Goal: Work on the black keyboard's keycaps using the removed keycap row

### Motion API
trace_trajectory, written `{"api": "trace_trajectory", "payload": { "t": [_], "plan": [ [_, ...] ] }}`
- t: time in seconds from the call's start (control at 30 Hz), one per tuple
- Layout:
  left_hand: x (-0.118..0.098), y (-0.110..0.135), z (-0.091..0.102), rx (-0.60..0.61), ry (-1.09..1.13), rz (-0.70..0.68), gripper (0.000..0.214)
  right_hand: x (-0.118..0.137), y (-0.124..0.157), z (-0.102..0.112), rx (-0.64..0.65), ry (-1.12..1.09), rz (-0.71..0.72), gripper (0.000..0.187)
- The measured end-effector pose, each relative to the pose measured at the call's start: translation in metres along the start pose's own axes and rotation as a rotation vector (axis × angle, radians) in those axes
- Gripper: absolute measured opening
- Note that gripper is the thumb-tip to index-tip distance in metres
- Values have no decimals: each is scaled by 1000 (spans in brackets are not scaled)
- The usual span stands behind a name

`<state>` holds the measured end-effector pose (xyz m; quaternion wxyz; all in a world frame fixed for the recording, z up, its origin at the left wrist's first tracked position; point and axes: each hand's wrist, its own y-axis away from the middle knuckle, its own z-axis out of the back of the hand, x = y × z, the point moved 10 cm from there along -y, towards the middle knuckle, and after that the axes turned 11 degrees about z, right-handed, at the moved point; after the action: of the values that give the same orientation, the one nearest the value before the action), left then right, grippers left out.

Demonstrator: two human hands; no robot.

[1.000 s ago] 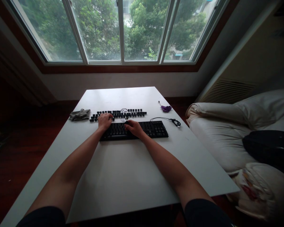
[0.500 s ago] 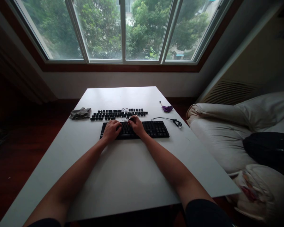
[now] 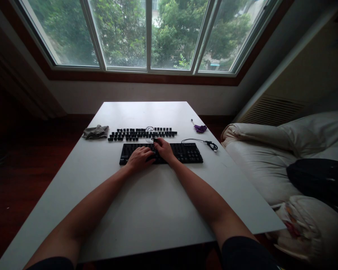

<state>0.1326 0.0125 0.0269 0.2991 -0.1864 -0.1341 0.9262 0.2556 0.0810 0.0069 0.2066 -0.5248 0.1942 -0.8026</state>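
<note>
A black keyboard [image 3: 186, 153] lies across the middle of the white table [image 3: 146, 210]. My left hand [image 3: 139, 158] rests on its left half, fingers lying loosely over the keys and pointing toward my right hand; I see nothing in it. My right hand [image 3: 163, 148] sits at the keyboard's middle, near the back edge. Its fingers are curled and pinched on a small dark thing I cannot make out. Behind the keyboard, loose black keycaps [image 3: 135, 134] are laid out in rows, with a thin wire loop [image 3: 149, 128] among them.
A crumpled grey cloth [image 3: 95, 132] lies left of the keycaps. A small purple object [image 3: 199, 128] and the keyboard's coiled cable [image 3: 207, 143] are at the right. White bedding [image 3: 284, 150] with a dark item [image 3: 321, 178] stands close to the table's right edge. A window runs along the far wall.
My left hand came back from the keycap rows onto the keyboard's left half. My right hand shifted toward the keyboard's back edge. The view tilted slightly.
</note>
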Motion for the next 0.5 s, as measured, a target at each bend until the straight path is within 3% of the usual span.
{"api": "trace_trajectory", "payload": {
  "t": [0.37, 0.5],
  "plan": [
    [3, -2, -3, 35, 25, 1, 21, 12, -2, -3, 45, 125, 38, 18],
    [3, -2, -3, 31, 21, 6, 21, 20, 0, -14, 158, 90, 82, 14]
  ]
}}
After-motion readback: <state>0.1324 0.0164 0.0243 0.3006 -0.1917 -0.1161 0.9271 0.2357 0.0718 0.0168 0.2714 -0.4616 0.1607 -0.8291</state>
